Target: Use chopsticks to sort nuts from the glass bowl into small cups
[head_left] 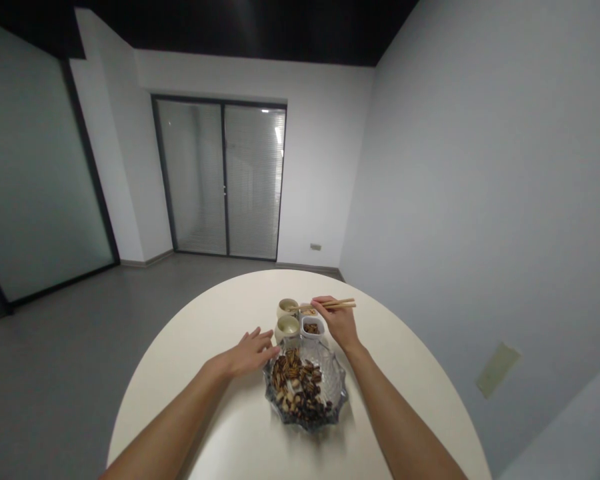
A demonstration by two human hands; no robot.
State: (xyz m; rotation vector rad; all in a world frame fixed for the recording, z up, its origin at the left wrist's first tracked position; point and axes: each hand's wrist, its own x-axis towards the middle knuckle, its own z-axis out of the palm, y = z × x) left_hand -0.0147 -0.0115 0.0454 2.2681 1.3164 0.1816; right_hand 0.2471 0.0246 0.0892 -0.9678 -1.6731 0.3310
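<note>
My right hand (339, 320) is closed on a pair of wooden chopsticks (337, 304), whose tips point left to the far greenish cup (287, 307). What the tips hold, if anything, is too small to tell. My left hand (254, 350) is open, its fingers spread at the left rim of a clear scalloped glass bowl (336, 380). In that bowl lie brown and dark dried pieces (300, 383) with some pale ones. Beyond it are a nearer greenish cup (287, 327), a white square dish (313, 327) with brown pieces, and another small dish (309, 311), partly hidden by my right hand.
Everything stands on a round cream table (220, 313) with a curved edge. A bare wall (455, 167) runs close along the right. Glass doors with blinds (220, 180) are at the back, and a frosted glass panel (35, 160) is on the left.
</note>
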